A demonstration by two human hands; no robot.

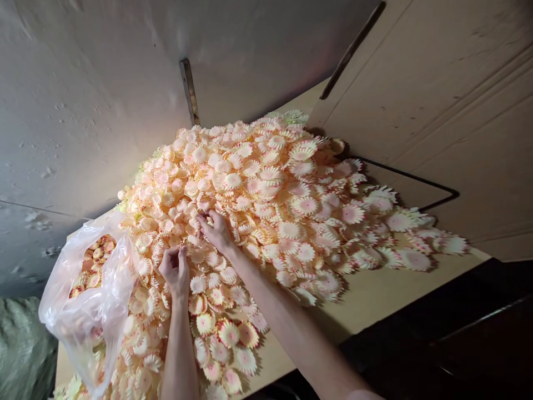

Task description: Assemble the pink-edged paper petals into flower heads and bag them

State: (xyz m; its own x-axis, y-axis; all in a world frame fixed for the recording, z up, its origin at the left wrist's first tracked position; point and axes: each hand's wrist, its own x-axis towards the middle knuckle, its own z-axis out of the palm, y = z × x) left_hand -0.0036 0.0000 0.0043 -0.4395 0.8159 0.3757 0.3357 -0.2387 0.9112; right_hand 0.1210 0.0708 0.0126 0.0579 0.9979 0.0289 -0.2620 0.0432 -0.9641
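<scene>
A large heap of flower-shaped pieces (306, 205), cream with pink centres and fringed, pink-tipped edges, covers much of the tabletop. My left hand (175, 269) is over the front left of the heap, thumb and fingers pinched together. Further back and slightly right, my right hand (215, 229) is also pinched closed, just above the flower pieces. Whatever either pinch holds is too small or hidden to make out. A clear plastic bag (110, 283) lies to the left of my left hand, with darker red-edged flower pieces (97, 253) showing through its mouth.
The tan tabletop (375, 297) shows along the front right edge. Behind stands a stained grey wall (104, 83) with a narrow strip (189, 91) on it. Brown cardboard (449, 111) rises at the right. A green-grey covered bulk (27, 350) sits at lower left.
</scene>
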